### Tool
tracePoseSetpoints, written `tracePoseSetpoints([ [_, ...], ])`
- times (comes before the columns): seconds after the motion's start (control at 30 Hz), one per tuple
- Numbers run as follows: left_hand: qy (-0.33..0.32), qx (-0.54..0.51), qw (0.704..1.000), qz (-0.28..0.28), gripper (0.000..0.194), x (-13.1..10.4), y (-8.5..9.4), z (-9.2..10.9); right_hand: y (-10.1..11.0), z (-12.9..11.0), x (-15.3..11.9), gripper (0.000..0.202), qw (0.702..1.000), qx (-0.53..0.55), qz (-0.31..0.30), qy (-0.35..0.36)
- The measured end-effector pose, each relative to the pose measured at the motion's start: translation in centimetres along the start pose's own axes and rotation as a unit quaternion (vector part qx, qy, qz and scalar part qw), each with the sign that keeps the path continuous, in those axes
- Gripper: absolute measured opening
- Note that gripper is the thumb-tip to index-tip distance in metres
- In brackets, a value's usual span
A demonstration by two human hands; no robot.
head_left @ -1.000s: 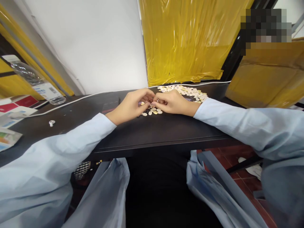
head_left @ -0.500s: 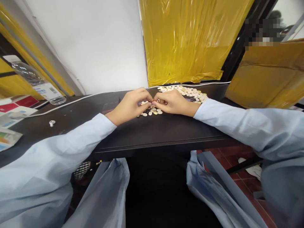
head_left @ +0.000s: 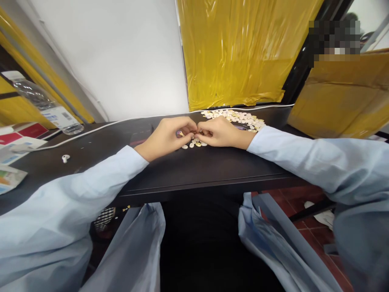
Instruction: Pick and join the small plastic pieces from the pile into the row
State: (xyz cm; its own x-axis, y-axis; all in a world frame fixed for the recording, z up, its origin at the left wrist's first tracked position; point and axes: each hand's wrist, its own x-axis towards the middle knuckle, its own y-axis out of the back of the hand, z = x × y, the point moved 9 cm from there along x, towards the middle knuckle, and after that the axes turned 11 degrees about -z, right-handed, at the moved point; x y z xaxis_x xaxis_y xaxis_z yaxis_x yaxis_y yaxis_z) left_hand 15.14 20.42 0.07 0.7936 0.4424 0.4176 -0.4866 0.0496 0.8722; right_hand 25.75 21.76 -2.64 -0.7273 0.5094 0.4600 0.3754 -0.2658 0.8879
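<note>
My left hand point(head_left: 170, 136) and my right hand point(head_left: 220, 132) meet fingertip to fingertip above the dark table point(head_left: 194, 166). Thumb and fingers of each are pinched together; whatever lies between them is too small to make out. Just below the fingertips lies a small group of pale, oval, button-like pieces point(head_left: 197, 144), partly hidden by the hands. Behind my right hand spreads a larger heap of similar pale and yellowish pieces point(head_left: 240, 117).
A clear plastic bottle point(head_left: 45, 101) stands at the left, near red-and-white packets point(head_left: 30, 132). A white earbud point(head_left: 65, 158) lies on the left of the table. A white cable point(head_left: 121, 121) runs along the back. At the right sits a cardboard box point(head_left: 343, 97), with a person partly visible beyond.
My left hand has dropped slightly and its fingers have shifted. The fingertips of both hands remain together above the small group of pieces.
</note>
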Motion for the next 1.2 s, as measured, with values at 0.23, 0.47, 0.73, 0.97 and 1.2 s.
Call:
tracePoseSetpoints([
  [0.23, -0.019, 0.025, 0.999, -0.011, 0.010, 0.1, -0.1, -0.2, 0.3, 0.0, -0.2, 0.019, 1.000, 0.009, 0.018, -0.004],
  [0.47, -0.005, 0.023, 1.000, -0.007, 0.013, 0.0, 0.0, -0.3, 0.2, 0.0, -0.2, 0.017, 1.000, 0.013, 0.018, -0.001],
  [0.73, -0.002, 0.008, 1.000, -0.008, 0.013, 0.0, -0.2, 0.0, 0.4, -0.6, -0.1, 0.013, 1.000, 0.001, 0.010, 0.005],
  [0.97, 0.004, 0.031, 0.999, 0.008, 0.016, -0.1, 0.2, -0.5, 0.3, -0.1, -0.1, 0.009, 1.000, 0.012, 0.002, -0.019],
  [1.2, 0.059, 0.104, 0.993, 0.019, 0.016, -0.2, 1.0, -2.7, 0.5, 2.0, 0.0, 0.014, 0.991, 0.006, 0.006, -0.132],
])
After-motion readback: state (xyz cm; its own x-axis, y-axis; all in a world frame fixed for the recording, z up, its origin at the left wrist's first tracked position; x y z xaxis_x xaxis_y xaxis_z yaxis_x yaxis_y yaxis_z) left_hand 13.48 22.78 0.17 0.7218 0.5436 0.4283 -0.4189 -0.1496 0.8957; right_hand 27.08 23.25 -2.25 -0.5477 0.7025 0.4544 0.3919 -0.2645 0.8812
